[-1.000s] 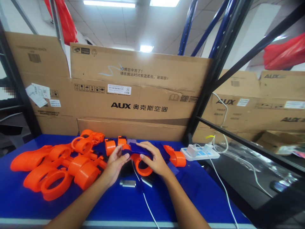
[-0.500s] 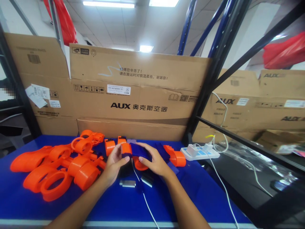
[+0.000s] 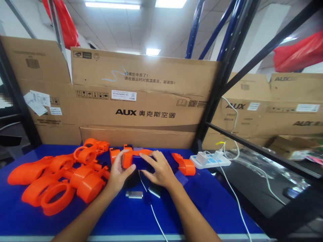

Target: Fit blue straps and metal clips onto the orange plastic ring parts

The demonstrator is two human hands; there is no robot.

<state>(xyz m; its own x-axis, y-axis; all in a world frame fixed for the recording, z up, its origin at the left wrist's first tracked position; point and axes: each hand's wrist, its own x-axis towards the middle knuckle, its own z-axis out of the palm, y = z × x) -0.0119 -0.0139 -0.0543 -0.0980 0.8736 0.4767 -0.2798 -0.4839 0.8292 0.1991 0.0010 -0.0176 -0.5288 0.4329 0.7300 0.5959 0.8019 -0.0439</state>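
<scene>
Here, left hand [image 3: 118,174] clamped on orange-blue part [image 3: 128,159]; right hand [image 3: 162,170] parted beside, table edge [image 3: 136,237] well apart.

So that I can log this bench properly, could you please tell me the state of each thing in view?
Orange-and-blue piece: held in the left hand; right hand at its other end, grip unclear.
Orange parts: lying loose in a heap.
Plugs: inserted in the power strip.
Ceiling light: lit.
Large cardboard panel: standing upright.
</scene>
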